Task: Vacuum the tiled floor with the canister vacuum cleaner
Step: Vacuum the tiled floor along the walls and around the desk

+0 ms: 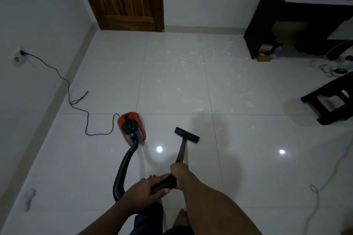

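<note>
Vacuum wand (181, 150) gripped by both hands (left hand (147, 191), right hand (179, 172)), nozzle (187, 134) on tiles

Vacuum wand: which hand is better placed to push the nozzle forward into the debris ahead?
Right. The right hand grips the wand directly behind the floor nozzle, in line with the white debris ahead. The left hand holds the ribbed hose end, so it mostly steadies.
</note>
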The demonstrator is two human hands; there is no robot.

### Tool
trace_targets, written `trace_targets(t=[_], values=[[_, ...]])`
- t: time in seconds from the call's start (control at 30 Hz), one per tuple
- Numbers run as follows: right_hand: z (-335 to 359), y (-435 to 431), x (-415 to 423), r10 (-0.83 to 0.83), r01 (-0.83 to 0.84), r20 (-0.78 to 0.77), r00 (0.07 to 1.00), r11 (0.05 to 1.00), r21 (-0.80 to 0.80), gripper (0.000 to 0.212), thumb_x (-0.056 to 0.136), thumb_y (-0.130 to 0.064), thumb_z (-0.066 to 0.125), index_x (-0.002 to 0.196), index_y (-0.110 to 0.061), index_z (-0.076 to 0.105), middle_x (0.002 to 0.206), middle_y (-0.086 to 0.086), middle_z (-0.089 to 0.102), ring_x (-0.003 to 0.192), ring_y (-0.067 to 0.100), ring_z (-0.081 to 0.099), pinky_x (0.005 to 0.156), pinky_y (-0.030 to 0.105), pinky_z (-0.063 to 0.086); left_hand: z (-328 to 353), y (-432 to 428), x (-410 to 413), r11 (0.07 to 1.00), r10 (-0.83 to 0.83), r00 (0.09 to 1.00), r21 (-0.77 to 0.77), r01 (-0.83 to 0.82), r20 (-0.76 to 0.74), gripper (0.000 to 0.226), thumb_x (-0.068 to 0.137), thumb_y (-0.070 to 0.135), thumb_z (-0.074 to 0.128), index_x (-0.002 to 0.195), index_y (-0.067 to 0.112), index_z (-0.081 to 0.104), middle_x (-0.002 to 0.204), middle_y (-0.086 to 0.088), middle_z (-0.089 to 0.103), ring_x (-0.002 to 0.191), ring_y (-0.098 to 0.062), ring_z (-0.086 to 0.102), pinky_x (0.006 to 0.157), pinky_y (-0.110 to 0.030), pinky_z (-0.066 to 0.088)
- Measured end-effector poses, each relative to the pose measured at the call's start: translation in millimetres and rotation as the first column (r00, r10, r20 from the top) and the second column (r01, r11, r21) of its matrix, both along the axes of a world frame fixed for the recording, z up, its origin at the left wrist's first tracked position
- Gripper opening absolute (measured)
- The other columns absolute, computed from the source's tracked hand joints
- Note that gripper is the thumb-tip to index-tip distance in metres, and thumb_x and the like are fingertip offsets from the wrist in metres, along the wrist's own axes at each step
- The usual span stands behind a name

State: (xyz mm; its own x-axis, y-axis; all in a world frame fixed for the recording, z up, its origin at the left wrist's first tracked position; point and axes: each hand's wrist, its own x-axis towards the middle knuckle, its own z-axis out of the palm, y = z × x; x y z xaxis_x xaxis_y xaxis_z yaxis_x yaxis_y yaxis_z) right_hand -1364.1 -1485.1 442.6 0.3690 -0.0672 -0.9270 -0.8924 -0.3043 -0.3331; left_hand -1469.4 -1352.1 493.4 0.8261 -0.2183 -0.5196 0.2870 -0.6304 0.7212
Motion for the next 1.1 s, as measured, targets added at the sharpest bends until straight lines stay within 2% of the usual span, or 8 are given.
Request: trace_targets(t=[0.17, 0.3, 0.47, 0.57, 0.7, 0.87, 0.97, 1.1], values=[[-2, -11, 1, 0.045, -0.045, -0.016, 0.999, 0.999, -0.004, 0.015, 0.100, -0.012, 0.041, 0.111, -0.006, 0.048, 0.090, 0.011, 0.056, 0.072, 0.024, 0.056, 0.056, 0.031, 0.048, -5, -9, 0, 1.000, -0.015, 1.000, 0.004, 0.015, 0.002, 0.051, 0.092, 0.060, 0.051, 0.140, 0.060, 0.035, 0.090, 0.004, 0.065, 0.060, 0.000, 0.051, 0.061, -0.018, 0.040], [-12, -11, 7, 0.079, -0.079, -0.031, 0.996, 0.997, -0.017, 0.032, 0.099, -0.013, 0.040, 0.129, -0.004, 0.047, 0.092, 0.011, 0.055, 0.075, 0.024, 0.056, 0.058, 0.032, 0.051, -6, -16, 8, 0.999, -0.004, 1.000, -0.053, 0.003, -0.019, 0.046, 0.095, 0.051, 0.054, 0.137, 0.058, 0.037, 0.090, -0.002, 0.069, 0.061, -0.003, 0.055, 0.060, -0.018, 0.043], [-15, -4, 41, 0.067, -0.067, -0.012, 0.998, 0.997, -0.048, 0.035, 0.098, -0.011, 0.040, 0.132, -0.006, 0.046, 0.092, 0.011, 0.056, 0.072, 0.024, 0.057, 0.059, 0.033, 0.051, -16, -4, 42, 0.993, -0.002, 0.999, -0.115, -0.004, -0.050, 0.043, 0.090, 0.059, 0.056, 0.126, 0.071, 0.037, 0.100, 0.003, 0.073, 0.083, -0.013, 0.069, 0.079, -0.034, 0.056], [-14, 5, 66, 0.078, -0.078, -0.006, 0.997, 0.994, -0.075, 0.026, 0.099, -0.013, 0.040, 0.122, -0.005, 0.048, 0.089, 0.011, 0.055, 0.074, 0.024, 0.057, 0.064, 0.033, 0.051, -16, 5, 71, 0.990, 0.008, 0.999, -0.139, -0.015, -0.051, 0.043, 0.093, 0.047, 0.061, 0.126, 0.065, 0.040, 0.094, -0.001, 0.073, 0.063, -0.002, 0.062, 0.065, -0.023, 0.051], [-18, 17, 105, 0.122, -0.118, 0.023, 0.992, 0.984, -0.130, 0.028, 0.099, -0.015, 0.041, 0.123, -0.004, 0.050, 0.087, 0.010, 0.055, 0.074, 0.023, 0.056, 0.069, 0.034, 0.051, -27, 16, 106, 0.987, 0.035, 0.998, -0.154, -0.043, -0.054, 0.045, 0.090, 0.050, 0.063, 0.123, 0.070, 0.039, 0.109, 0.004, 0.072, 0.093, -0.012, 0.069, 0.086, -0.031, 0.054], [-19, 16, 141, 0.251, -0.250, -0.023, 0.968, 0.942, -0.223, 0.035, 0.098, -0.016, 0.044, 0.130, -0.002, 0.050, 0.084, 0.007, 0.051, 0.068, 0.019, 0.051, 0.057, 0.029, 0.047, -20, 10, 142, 0.980, 0.045, 0.993, -0.189, -0.065, -0.107, 0.054, 0.092, 0.041, 0.066, 0.139, 0.047, 0.040, 0.104, 0.008, 0.071, 0.064, 0.008, 0.061, 0.065, -0.009, 0.048], [-18, 11, 169, 0.369, -0.356, -0.021, 0.929, 0.879, -0.317, 0.037, 0.098, -0.019, 0.047, 0.132, -0.004, 0.049, 0.079, 0.005, 0.048, 0.062, 0.016, 0.047, 0.049, 0.027, 0.041, -28, 1, 166, 0.964, 0.100, 0.978, -0.226, -0.141, -0.183, 0.058, 0.088, 0.047, 0.067, 0.140, 0.047, 0.043, 0.095, 0.003, 0.073, 0.061, -0.001, 0.061, 0.057, -0.025, 0.054], [-18, 0, 208, 0.446, -0.418, -0.011, 0.895, 0.831, -0.367, 0.043, 0.096, -0.018, 0.049, 0.137, -0.006, 0.044, 0.081, 0.005, 0.048, 0.061, 0.015, 0.047, 0.045, 0.026, 0.037, -38, -13, 200, 0.958, 0.124, 0.963, -0.222, -0.179, -0.241, 0.066, 0.079, 0.062, 0.066, 0.140, 0.052, 0.044, 0.102, 0.002, 0.074, 0.066, -0.012, 0.063, 0.065, -0.049, 0.058]])
